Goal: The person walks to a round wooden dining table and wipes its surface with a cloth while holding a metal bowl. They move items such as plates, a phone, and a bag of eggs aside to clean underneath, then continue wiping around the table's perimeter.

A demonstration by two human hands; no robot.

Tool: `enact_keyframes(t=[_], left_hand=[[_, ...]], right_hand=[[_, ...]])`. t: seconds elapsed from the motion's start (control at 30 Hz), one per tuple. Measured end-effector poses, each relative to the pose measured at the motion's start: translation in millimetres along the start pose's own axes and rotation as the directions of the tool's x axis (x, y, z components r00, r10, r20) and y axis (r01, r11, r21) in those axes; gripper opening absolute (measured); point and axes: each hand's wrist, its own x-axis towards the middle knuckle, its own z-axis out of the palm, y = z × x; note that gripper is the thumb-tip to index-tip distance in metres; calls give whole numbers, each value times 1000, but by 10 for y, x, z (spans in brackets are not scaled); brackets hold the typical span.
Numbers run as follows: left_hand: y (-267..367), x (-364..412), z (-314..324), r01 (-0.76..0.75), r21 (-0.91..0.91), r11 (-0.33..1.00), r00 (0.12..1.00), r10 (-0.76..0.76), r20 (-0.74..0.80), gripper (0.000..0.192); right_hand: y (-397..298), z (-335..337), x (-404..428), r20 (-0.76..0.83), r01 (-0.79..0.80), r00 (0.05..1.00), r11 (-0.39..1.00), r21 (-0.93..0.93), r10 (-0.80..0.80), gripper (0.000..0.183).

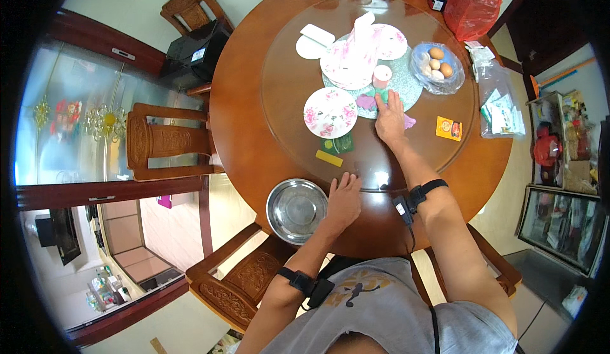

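My right hand [391, 118] reaches over the near edge of a round textured mat [410, 75], its fingers at a green piece [381, 95] beside purple pieces [366, 102] of unclear material. Whether it grips any of them cannot be told. My left hand [347, 194] rests, fingers spread, near the front edge of the glass turntable, right of an empty steel basin [298, 211]. Ahead of it lie a yellow strip [329, 158], a green packet [339, 143] and a floral plate [330, 112]. A pink-and-white cylinder [382, 76] stands on the mat just beyond my right hand.
Floral plates [343, 66] and a white dish [310, 47] sit farther back. Eggs [436, 53] lie in a plastic-covered bowl [450, 85] at the right. A yellow packet [449, 128], a clear bag [493, 82] and a red-bagged jug [472, 13] are also at the right. Carved chairs [167, 142] surround the table.
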Motion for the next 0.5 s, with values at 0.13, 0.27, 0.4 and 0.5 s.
enact_keyframes(t=[0.13,0.27,0.4,0.5], left_hand=[[186,-17,51,-45,-67,997,999,43,-30,40],[339,55,72,-97,-90,991,995,99,12,37],[392,59,45,-204,-166,965,976,215,48,29],[249,94,-51,-188,-153,970,982,182,-50,25]], right_hand=[[-26,-62,-373,-59,140,989,989,58,-136,57],[-74,-319,-1167,113,268,953,955,128,-282,55],[325,-804,-1655,385,312,851,934,175,-357,56],[963,-1029,-1387,218,163,964,985,-47,-149,45]])
